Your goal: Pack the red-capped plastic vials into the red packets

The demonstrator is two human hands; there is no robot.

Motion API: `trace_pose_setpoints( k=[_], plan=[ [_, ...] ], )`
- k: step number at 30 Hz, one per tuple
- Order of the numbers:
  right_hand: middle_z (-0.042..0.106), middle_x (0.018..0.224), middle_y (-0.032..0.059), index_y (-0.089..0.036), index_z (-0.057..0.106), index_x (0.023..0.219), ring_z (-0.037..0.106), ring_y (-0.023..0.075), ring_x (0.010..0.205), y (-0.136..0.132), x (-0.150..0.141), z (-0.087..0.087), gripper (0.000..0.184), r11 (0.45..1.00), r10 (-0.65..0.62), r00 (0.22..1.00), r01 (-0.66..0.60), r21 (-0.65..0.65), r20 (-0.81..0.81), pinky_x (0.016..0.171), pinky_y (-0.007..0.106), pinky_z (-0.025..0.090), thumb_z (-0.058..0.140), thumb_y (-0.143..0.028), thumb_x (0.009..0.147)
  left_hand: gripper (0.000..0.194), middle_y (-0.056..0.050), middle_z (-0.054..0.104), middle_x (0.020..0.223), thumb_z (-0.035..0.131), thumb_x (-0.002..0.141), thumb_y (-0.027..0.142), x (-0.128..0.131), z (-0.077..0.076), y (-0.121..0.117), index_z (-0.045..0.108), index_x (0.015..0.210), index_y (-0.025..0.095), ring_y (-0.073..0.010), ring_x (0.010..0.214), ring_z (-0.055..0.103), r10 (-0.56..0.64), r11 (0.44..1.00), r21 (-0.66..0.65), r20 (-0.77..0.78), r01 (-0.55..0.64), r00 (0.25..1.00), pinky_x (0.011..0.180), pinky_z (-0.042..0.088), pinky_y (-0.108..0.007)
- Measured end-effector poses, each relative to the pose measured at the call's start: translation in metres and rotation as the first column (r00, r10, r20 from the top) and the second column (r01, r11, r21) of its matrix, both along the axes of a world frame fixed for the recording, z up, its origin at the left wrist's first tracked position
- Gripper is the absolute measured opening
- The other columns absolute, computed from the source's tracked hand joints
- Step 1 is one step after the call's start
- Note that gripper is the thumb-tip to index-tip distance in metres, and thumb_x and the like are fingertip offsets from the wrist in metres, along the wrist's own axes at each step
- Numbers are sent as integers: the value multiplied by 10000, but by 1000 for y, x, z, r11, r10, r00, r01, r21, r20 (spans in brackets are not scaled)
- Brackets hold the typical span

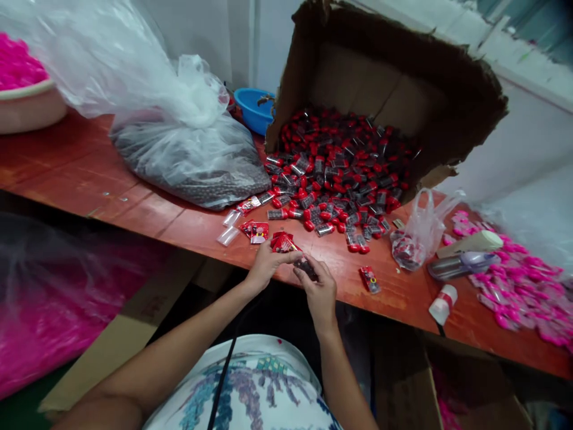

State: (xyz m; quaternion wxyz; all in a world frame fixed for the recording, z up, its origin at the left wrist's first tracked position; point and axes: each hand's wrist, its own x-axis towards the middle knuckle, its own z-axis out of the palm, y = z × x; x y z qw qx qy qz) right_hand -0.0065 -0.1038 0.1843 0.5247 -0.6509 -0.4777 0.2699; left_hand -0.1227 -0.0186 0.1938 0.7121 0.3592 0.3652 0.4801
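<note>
My left hand (265, 263) is closed on several small red printed packets (283, 242) fanned above its fingers. Between both hands, at the table's front edge, is a small transparent container (307, 269) with dark contents. My right hand (321, 289) pinches it, and my left fingertips reach its near end. More red packets (258, 232) lie on the table just beyond my left hand, beside transparent tubes (228, 235). A packet with a container (369, 279) lies to the right of my right hand. Behind, many red-capped containers (331, 173) spill from a cardboard box.
The tipped cardboard box (371, 89) stands at the back. Left of it are a large plastic bag (192, 155) of dark beads and a blue basin (255, 110). On the right lie a knotted bag (414, 239), a bottle (461, 266), a white roll (443, 303) and pink pieces (519, 280).
</note>
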Motion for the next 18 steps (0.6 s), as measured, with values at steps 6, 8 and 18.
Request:
trace_pose_setpoints(
  k=[6, 8, 18],
  plan=[
    [686, 1012, 41, -231, 663, 1111, 627, 203, 882, 1, -4, 6, 374, 997, 13, 974, -30, -75, -226, 713, 317, 522, 670, -346, 755, 290, -36, 677, 697, 831, 473, 105, -4, 5, -1, 676, 718, 124, -153, 643, 612, -100, 995, -4, 83, 101, 992, 667, 486, -259],
    [695, 993, 32, -215, 660, 1109, 630, 192, 833, 2, -5, 5, 393, 994, 25, 937, -62, -95, -348, 666, 303, 521, 686, -341, 738, 287, -41, 683, 709, 826, 483, 99, -6, 7, 0, 673, 724, 122, -154, 647, 618, -150, 989, 25, 86, 148, 985, 669, 490, -261],
    [668, 1005, 56, -181, 609, 1058, 623, 171, 854, 8, -7, 4, 363, 995, -79, 888, 97, 17, -453, 693, 292, 525, 705, -295, 727, 212, -88, 715, 837, 784, 604, 155, -11, -3, 3, 691, 793, 129, -202, 741, 667, -71, 959, -238, 324, 154, 943, 747, 530, -358]
  ],
)
